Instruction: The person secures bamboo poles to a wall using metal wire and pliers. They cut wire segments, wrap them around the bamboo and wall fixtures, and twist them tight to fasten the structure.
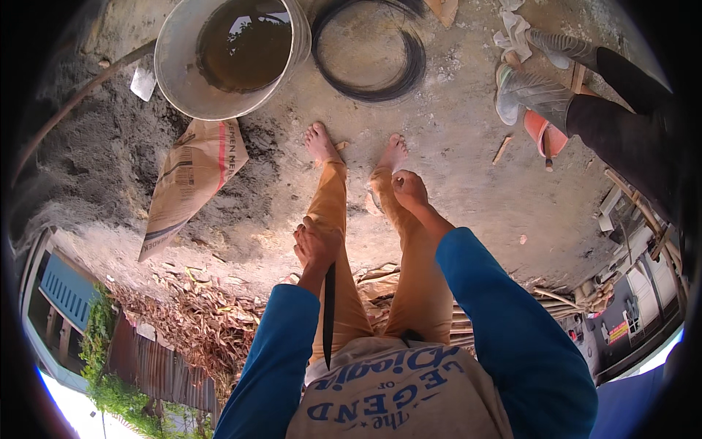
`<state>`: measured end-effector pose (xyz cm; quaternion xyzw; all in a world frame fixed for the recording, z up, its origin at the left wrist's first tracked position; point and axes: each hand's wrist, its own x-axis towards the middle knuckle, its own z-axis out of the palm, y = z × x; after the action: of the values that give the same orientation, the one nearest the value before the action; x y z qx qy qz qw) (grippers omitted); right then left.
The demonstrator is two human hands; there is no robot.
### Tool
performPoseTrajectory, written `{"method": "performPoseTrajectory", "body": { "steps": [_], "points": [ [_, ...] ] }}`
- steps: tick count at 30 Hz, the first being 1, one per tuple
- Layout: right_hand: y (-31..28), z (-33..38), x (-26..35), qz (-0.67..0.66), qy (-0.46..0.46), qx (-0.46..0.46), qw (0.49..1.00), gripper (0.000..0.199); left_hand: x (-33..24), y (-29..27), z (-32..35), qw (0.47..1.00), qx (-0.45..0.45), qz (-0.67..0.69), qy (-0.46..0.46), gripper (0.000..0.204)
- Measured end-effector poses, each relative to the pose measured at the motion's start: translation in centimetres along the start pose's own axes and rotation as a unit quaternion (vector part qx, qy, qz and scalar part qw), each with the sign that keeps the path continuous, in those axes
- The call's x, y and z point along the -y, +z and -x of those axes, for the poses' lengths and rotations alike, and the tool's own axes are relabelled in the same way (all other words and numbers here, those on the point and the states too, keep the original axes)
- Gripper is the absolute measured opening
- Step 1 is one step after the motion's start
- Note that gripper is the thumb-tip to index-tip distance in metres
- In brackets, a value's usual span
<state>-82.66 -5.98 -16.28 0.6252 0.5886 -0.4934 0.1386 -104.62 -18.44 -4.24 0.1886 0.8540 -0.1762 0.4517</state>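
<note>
I stand barefoot on a rough concrete slab (453, 146), in tan trousers and blue sleeves. My left hand (316, 245) rests curled on my left thigh. A long dark narrow blade-like thing (327, 314) runs from under it back toward my waist, and the hand seems closed on its end. My right hand (409, 189) is a closed fist by my right knee; I see nothing in it. Both feet (322, 143) point toward the bucket and wire coil.
A grey bucket (172, 66) of muddy water stands ahead on the left, with a coil of black wire (369, 51) beside it. A paper sack (194, 175) lies on a pile of sand (88, 146). Another person's booted legs (541, 95) stand at right. The slab's edge (219, 271) drops off behind me.
</note>
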Motion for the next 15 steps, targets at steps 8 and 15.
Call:
{"method": "performPoseTrajectory", "body": {
  "steps": [8,15],
  "points": [
    [4.8,-13.9,3.0,0.12,-0.081,0.084,0.986,0.019,0.5,-2.3,-0.4,0.998,0.04,0.021,-0.037,0.063],
    [9.4,-26.5,6.8,0.103,-0.149,0.03,0.983,0.038,1.6,-3.4,-1.2,0.998,0.022,0.06,-0.027,0.061]
  ]
}}
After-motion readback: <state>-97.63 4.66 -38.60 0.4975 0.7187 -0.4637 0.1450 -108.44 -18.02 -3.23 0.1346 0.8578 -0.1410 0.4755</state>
